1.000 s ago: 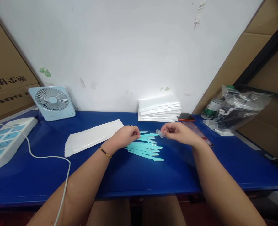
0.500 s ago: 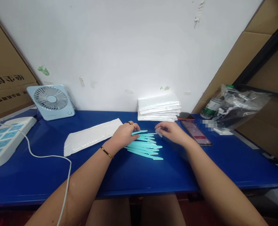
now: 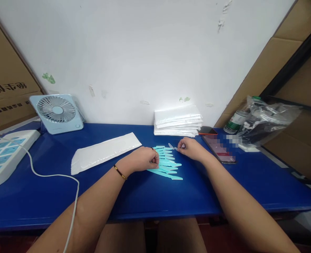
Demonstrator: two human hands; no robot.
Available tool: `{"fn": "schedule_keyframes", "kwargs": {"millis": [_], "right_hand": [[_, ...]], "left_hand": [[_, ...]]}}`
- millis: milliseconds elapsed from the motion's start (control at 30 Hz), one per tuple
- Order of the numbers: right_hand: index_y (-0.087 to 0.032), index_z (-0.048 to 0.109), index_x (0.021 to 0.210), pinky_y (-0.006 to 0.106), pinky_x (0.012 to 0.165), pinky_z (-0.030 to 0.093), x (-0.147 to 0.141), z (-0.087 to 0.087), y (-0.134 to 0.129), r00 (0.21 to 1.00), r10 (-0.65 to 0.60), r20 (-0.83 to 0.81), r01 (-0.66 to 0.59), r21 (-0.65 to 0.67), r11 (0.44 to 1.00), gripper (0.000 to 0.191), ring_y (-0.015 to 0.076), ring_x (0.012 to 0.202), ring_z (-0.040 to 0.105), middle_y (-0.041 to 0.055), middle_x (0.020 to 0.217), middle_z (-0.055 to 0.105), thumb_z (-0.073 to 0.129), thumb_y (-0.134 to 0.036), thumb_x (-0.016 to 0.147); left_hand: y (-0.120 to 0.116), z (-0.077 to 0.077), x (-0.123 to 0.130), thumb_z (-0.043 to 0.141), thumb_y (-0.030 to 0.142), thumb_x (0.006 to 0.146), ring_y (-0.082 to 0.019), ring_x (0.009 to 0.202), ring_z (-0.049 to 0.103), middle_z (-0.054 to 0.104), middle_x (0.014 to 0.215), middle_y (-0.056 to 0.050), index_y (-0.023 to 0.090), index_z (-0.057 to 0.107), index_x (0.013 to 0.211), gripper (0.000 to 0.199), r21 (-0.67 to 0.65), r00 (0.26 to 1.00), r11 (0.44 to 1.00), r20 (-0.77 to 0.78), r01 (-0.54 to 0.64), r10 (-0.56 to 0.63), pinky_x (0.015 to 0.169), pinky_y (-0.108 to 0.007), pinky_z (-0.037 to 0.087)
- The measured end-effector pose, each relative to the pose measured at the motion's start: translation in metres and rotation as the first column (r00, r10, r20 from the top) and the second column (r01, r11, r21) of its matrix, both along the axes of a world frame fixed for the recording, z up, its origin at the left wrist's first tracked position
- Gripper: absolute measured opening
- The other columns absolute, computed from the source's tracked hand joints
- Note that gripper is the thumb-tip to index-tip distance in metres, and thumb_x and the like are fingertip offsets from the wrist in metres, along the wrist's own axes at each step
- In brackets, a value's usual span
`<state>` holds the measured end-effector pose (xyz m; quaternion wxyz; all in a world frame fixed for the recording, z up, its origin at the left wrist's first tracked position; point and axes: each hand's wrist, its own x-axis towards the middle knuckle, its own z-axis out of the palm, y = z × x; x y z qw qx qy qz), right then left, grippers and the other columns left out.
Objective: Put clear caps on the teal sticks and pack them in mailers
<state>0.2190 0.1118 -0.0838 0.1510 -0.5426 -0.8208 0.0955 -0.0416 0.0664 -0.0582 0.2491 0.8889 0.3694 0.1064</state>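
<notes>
Several teal eyebrow razors (image 3: pixel 168 164) lie fanned side by side on the blue table, blade ends pointing right. My left hand (image 3: pixel 146 160) rests over their handle ends with its fingers curled closed. Its fingertips touch the razors, but whether one is gripped is hidden. To the right of the blades, my right hand (image 3: pixel 188 147) has thumb and fingers pinched on a small clear plastic cap. Another clear cap (image 3: pixel 170 146) lies just left of those fingertips, near the top razors.
A white padded mailer (image 3: pixel 105 153) lies flat at left, with a stack of similar mailers (image 3: pixel 178 121) against the wall. Phones (image 3: pixel 218 149) lie at right beside a plastic bag (image 3: pixel 266 123) and bottle. A fan (image 3: pixel 58 112), power strip (image 3: pixel 8 154) and white cable (image 3: pixel 52 174) occupy the left.
My left hand has moved right and down over the razor handles, its fingers now curled in. My right hand has shifted slightly right, and a clear cap lies apart from its fingers.
</notes>
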Motion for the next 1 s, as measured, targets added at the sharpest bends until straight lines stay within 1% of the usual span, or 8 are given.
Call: {"fn": "schedule_keyframes", "kwargs": {"millis": [133, 200, 267, 333, 433, 533, 700, 1000], "right_hand": [[-0.019, 0.062, 0.074, 0.025, 0.061, 0.04, 0.006, 0.007, -0.004, 0.996, 0.013, -0.083, -0.015, -0.023, 1.0, 0.01, 0.0158, 0.069, 0.056, 0.004, 0.078, 0.063, 0.059, -0.028, 0.076], [-0.019, 0.06, 0.077, 0.024, 0.057, 0.04, 0.007, 0.015, -0.009, 0.976, 0.004, -0.219, -0.017, -0.057, 0.998, 0.015, 0.0143, 0.063, 0.055, 0.0023, 0.071, 0.062, 0.058, -0.034, 0.078], [-0.018, 0.059, 0.081, 0.024, 0.053, 0.04, 0.006, 0.025, -0.016, 0.919, 0.003, -0.395, -0.052, -0.114, 0.992, 0.022, 0.0129, 0.057, 0.054, 0.0007, 0.066, 0.061, 0.059, -0.04, 0.079], [-0.018, 0.06, 0.084, 0.024, 0.053, 0.042, 0.002, 0.033, -0.023, 0.844, 0.019, -0.535, -0.114, -0.145, 0.983, 0.027, 0.0125, 0.056, 0.055, 0.0004, 0.064, 0.06, 0.061, -0.044, 0.077], [-0.018, 0.063, 0.089, 0.025, 0.057, 0.045, -0.004, 0.039, -0.029, 0.765, 0.062, -0.641, -0.186, -0.128, 0.974, 0.029, 0.0142, 0.062, 0.058, 0.0017, 0.065, 0.062, 0.064, -0.044, 0.076], [-0.019, 0.066, 0.09, 0.028, 0.062, 0.048, -0.008, 0.038, -0.031, 0.735, 0.115, -0.668, -0.198, -0.049, 0.979, 0.028, 0.0169, 0.07, 0.061, 0.0043, 0.074, 0.065, 0.065, -0.043, 0.076], [-0.021, 0.072, 0.082, 0.032, 0.071, 0.05, -0.008, 0.035, -0.03, 0.715, 0.245, -0.654, -0.195, 0.151, 0.969, 0.016, 0.0198, 0.083, 0.061, 0.0067, 0.089, 0.066, 0.069, -0.034, 0.074], [-0.023, 0.073, 0.078, 0.031, 0.071, 0.05, -0.018, 0.028, -0.029, 0.719, 0.298, -0.628, -0.264, 0.151, 0.953, 0.007, 0.0179, 0.081, 0.063, 0.0045, 0.086, 0.067, 0.07, -0.023, 0.073]], "left_hand": [[0.0, 0.004, -0.001, 0.055, 0.027, 0.077, -0.014, 0.065, 0.056, 0.065, 0.079, -0.002, 0.02, 0.067, 0.077, 0.014, 0.039, 1.0, 0.999, -0.002, -0.009, 0.009, 0.056, -0.024, 0.036], [0.0, 0.007, -0.001, 0.052, 0.029, 0.079, -0.015, 0.067, 0.055, 0.064, 0.08, -0.003, 0.02, 0.066, 0.077, 0.018, 0.076, 0.999, 0.996, 0.014, -0.038, 0.037, 0.057, -0.024, 0.037], [0.0, 0.009, -0.001, 0.049, 0.032, 0.081, -0.016, 0.069, 0.055, 0.063, 0.079, -0.004, 0.019, 0.064, 0.075, 0.021, 0.096, 0.996, 0.992, 0.041, -0.084, 0.08, 0.059, -0.025, 0.037], [0.0, 0.01, -0.001, 0.046, 0.034, 0.083, -0.016, 0.07, 0.056, 0.063, 0.078, -0.004, 0.018, 0.061, 0.076, 0.023, 0.049, 0.988, 0.991, 0.093, -0.127, 0.122, 0.06, -0.025, 0.038], [0.002, 0.009, -0.003, 0.039, 0.038, 0.087, -0.014, 0.067, 0.057, 0.063, 0.078, -0.002, 0.02, 0.054, 0.084, 0.024, -0.146, 0.96, 0.978, 0.215, -0.151, 0.181, 0.058, -0.024, 0.04], [0.004, 0.006, -0.005, 0.034, 0.042, 0.089, -0.012, 0.061, 0.053, 0.061, 0.077, 0.0, 0.021, 0.05, 0.088, 0.026, -0.238, 0.937, 0.957, 0.264, -0.165, 0.228, 0.054, -0.023, 0.039], [0.006, 0.003, -0.007, 0.035, 0.041, 0.088, -0.011, 0.057, 0.042, 0.054, 0.071, 0.001, 0.02, 0.051, 0.083, 0.027, -0.169, 0.934, 0.962, 0.254, -0.213, 0.251, 0.052, -0.023, 0.036], [0.006, 0.003, -0.004, 0.036, 0.032, 0.086, -0.011, 0.057, 0.042, 0.054, 0.07, 0.001, 0.019, 0.05, 0.081, 0.021, -0.174, 0.937, 0.964, 0.254, -0.201, 0.241, 0.051, -0.022, 0.034]]}}
